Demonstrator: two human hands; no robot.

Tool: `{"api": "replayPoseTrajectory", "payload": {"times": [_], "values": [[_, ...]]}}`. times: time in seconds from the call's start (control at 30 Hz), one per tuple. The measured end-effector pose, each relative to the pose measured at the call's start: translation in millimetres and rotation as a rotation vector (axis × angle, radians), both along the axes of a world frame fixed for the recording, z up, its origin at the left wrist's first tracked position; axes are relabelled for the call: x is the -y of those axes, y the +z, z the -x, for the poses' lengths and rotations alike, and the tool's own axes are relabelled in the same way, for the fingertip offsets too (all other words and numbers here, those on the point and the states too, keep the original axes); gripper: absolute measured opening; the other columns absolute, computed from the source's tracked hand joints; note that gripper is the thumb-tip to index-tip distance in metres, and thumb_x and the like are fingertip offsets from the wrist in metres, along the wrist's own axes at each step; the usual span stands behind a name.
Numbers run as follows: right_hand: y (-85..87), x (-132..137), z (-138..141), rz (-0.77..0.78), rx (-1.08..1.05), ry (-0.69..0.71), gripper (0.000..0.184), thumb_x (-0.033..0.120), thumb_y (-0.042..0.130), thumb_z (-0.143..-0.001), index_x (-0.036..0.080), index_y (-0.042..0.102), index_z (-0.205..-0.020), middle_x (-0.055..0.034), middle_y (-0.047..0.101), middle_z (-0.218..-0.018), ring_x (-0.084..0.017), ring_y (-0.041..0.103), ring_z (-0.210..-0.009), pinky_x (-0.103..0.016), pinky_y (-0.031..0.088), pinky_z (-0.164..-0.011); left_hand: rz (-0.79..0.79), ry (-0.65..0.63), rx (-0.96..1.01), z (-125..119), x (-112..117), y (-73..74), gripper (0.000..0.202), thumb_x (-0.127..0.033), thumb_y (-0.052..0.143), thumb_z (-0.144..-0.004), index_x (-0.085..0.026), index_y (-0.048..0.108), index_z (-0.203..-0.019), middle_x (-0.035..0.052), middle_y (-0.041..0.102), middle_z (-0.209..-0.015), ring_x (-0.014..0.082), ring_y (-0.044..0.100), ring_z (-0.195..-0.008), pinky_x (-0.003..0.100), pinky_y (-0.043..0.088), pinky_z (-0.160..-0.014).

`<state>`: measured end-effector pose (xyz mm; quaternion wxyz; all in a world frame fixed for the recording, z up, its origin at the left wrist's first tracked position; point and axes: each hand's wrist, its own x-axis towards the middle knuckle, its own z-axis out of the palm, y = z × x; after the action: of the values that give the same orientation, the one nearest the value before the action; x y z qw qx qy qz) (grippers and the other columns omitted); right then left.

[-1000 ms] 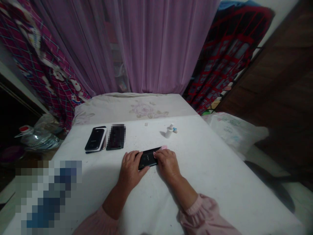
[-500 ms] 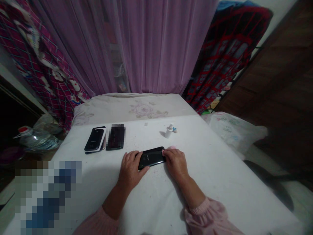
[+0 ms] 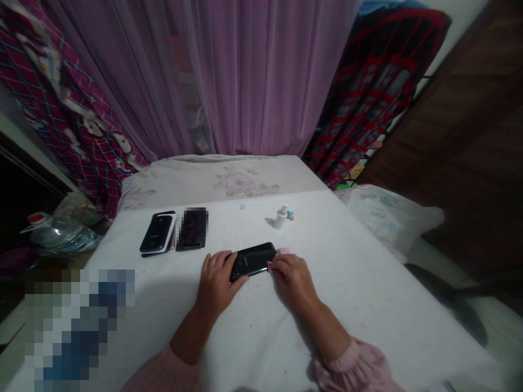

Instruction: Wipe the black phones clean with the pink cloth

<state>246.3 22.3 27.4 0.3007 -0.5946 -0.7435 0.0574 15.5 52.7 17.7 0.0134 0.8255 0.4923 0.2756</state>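
Note:
A black phone [image 3: 253, 259] lies face down on the white table [image 3: 351, 283] in front of me. My left hand [image 3: 215, 284] grips its near left end, with the thumb on top and the fingers curled round the edge. My right hand [image 3: 293, 277] is closed on a small pink cloth [image 3: 283, 251] and rests against the phone's right end. Both sleeves are pink.
Two or three more phones [image 3: 158, 233] and a blurred dark item [image 3: 193, 228] lie at the table's far left. A small white bottle [image 3: 280, 217] stands farther back. A floral bedsheet [image 3: 229, 177] and purple curtain [image 3: 253, 76] lie beyond. A pixelated patch covers the lower left.
My right hand has slid with the pink cloth from the phone's middle to its right end, uncovering the back. My left hand has kept its hold.

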Motion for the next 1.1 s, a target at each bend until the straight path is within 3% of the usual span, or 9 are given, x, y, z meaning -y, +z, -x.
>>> {"api": "replayPoseTrajectory", "payload": {"times": [0.17,0.43,0.53,0.93,1.1], "values": [[-2.1,-1.2,-12.9,-0.019,0.055,-0.028,0.021,0.02,0.056,-0.093,0.023,0.074,-0.083,-0.0046,0.072,-0.092,-0.019,0.061,-0.088,-0.031,0.038,-0.077,0.021,-0.007,-0.017,1.4,-0.8,-1.4,0.047,-0.046,0.06,-0.087,-0.017,0.06,-0.125,0.0149,0.064,-0.121,0.0335,0.057,-0.114,0.059,0.037,-0.105],[0.7,-3.3,29.7,-0.107,0.1,0.122,0.019,0.023,0.058,-0.094,0.022,0.071,-0.081,-0.0033,0.071,-0.087,-0.017,0.059,-0.083,-0.03,0.036,-0.074,0.018,-0.011,-0.025,1.5,-2.3,-2.9,0.048,-0.047,0.06,-0.087,-0.017,0.06,-0.125,0.0152,0.064,-0.123,0.0328,0.057,-0.115,0.058,0.037,-0.105],[-0.6,-4.3,33.7,-0.131,0.093,0.158,0.018,0.022,0.059,-0.094,0.022,0.071,-0.081,-0.0031,0.071,-0.087,-0.017,0.059,-0.083,-0.03,0.035,-0.074,0.028,-0.001,-0.035,1.2,-2.2,-2.3,0.048,-0.047,0.06,-0.087,-0.017,0.06,-0.124,0.0153,0.064,-0.124,0.0327,0.057,-0.115,0.058,0.036,-0.106],[-6.7,-2.7,-29.2,-0.102,0.128,-0.066,0.017,0.018,0.057,-0.09,0.023,0.073,-0.086,-0.0041,0.072,-0.09,-0.019,0.061,-0.087,-0.031,0.037,-0.075,0.023,0.004,-0.048,2.9,-2.7,-3.2,0.047,-0.046,0.06,-0.088,-0.018,0.061,-0.125,0.0146,0.065,-0.125,0.0327,0.058,-0.116,0.058,0.036,-0.106],[-2.2,-4.7,-34.3,-0.067,-0.042,-0.11,0.02,0.018,0.053,-0.087,0.022,0.073,-0.09,-0.0053,0.072,-0.09,-0.019,0.064,-0.084,-0.029,0.046,-0.074,0.017,-0.004,-0.062,3.3,-3.2,-7.1,0.049,-0.046,0.06,-0.087,-0.019,0.06,-0.127,0.0139,0.064,-0.127,0.0333,0.056,-0.118,0.058,0.036,-0.107]]}}
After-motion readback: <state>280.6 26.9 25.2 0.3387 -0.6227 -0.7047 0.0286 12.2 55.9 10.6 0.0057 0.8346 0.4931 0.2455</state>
